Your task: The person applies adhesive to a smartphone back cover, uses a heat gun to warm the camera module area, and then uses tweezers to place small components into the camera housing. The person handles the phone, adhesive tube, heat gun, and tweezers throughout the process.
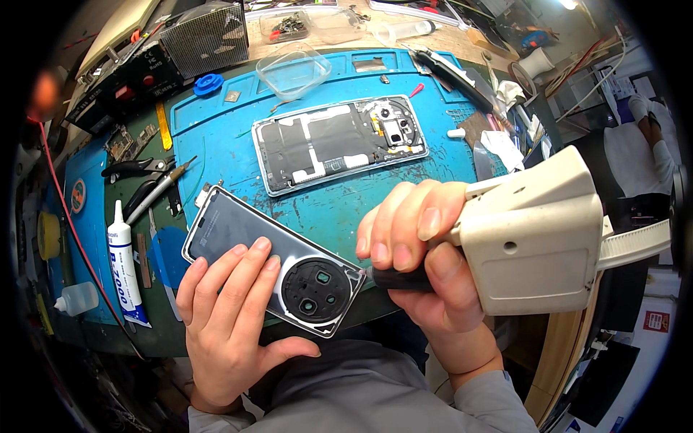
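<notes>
A phone back cover [274,261] lies tilted at the mat's near edge, its inner side up. It has a round black camera ring [315,289] and a pale frame. My left hand [234,321] rests on it, fingers stretched flat and thumb apart. In my closed right hand [433,263] is a cream dispensing gun [534,238] with a black barrel [401,279]. The narrow tip of the barrel meets the cover's right corner, beside the camera ring. Beyond the cover lies an opened phone [339,141] with its battery, white strips and camera lenses exposed.
The blue repair mat [317,216] covers the bench. On the left are a glue tube [124,263], pliers [144,167], a pointed tool [160,189] and a small bottle [77,298]. A clear plastic box [294,71] stands behind the phone. Tools and crumpled tissue [503,148] crowd the right.
</notes>
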The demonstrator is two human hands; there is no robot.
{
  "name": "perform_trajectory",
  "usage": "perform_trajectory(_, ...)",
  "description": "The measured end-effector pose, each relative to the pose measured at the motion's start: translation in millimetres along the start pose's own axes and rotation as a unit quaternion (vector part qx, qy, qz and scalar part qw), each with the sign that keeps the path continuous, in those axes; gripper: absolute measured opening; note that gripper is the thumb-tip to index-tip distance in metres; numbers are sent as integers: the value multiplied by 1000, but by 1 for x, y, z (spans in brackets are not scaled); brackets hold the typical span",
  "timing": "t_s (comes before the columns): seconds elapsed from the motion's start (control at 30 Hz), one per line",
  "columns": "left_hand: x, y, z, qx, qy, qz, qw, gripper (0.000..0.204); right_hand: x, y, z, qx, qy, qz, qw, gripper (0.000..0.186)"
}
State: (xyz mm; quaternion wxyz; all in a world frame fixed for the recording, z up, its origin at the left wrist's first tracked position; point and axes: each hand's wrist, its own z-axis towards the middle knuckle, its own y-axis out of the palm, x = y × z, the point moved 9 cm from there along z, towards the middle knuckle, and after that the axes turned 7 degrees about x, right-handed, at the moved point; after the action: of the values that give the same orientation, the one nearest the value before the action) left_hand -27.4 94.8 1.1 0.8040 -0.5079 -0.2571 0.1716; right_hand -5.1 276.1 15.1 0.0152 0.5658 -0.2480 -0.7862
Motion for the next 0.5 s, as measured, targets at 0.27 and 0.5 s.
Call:
perform_trajectory(0.27, 0, 0, -1, 0, -6, -1, 1000, 86, 1, -1, 0, -5, 4, 3, 1000, 20)
perform_trajectory(0.5, 0, 0, 0, -1, -7, -1, 1000, 86, -1, -1, 0, -3, 2, -2, 1000, 20)
